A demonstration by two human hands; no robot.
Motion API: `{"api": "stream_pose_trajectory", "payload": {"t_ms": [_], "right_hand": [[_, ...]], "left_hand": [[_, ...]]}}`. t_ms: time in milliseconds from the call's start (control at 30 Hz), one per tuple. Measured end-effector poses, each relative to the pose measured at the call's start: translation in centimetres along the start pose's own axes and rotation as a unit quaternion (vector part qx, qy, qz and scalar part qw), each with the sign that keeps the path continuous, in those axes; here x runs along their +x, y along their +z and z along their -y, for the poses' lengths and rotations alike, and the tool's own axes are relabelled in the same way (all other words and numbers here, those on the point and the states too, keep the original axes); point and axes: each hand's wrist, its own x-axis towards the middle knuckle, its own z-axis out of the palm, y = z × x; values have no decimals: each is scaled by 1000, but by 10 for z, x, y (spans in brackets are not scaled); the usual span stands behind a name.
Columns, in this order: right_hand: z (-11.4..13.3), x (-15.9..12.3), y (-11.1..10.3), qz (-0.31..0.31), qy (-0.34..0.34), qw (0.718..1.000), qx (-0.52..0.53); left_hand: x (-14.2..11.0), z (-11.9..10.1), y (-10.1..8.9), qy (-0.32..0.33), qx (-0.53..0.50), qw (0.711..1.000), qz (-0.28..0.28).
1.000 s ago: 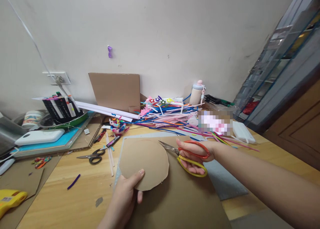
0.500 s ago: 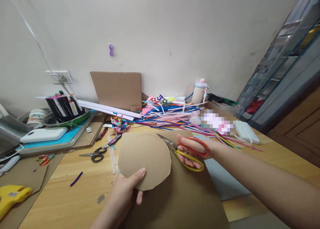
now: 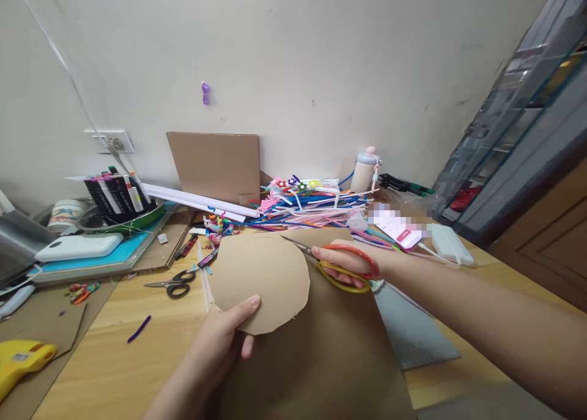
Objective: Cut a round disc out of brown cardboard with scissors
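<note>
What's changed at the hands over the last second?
The right hand and its red-and-yellow scissors moved away from the person and slightly left, their handles drawing closer together. The left hand and the cardboard it grips shifted the same way. Nothing was taken hold of or let go. The black-handled scissors and yellow glue gun stayed put.

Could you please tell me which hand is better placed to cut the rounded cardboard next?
Probably the right hand: it holds the red-and-yellow-handled scissors, blades at the cardboard's far edge. The left hand grips the cardboard's near side, thumb on top.
</note>
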Motion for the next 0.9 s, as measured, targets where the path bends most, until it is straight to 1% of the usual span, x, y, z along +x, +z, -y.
{"api": "stream_pose_trajectory", "payload": {"t_ms": [67, 133, 267, 367, 467, 600, 800, 900], "right_hand": [[-3, -4, 8, -46, 7, 999, -14], [-5, -9, 16, -63, 14, 998, -20], [-3, -19, 30, -60, 44, 997, -13], [-1, -24, 33, -44, 54, 998, 5], [0, -25, 27, -6, 47, 998, 29], [2, -24, 13, 42, 48, 997, 42], [18, -22, -9, 120, 26, 992, -4], [22, -19, -16, 142, 21, 990, -11]], "left_hand": [[0, -6, -2, -15, -16, 1000, -2], [1, -15, -4, -26, -32, 999, -13], [9, -33, -10, -28, -32, 998, -38], [15, -38, -11, -21, 1, 998, -55], [16, -37, -8, -15, 27, 998, -61], [13, -38, -1, -13, 40, 998, -47], [13, -45, 6, -19, 48, 998, -26], [15, -47, 7, -21, 52, 998, -15]]}}
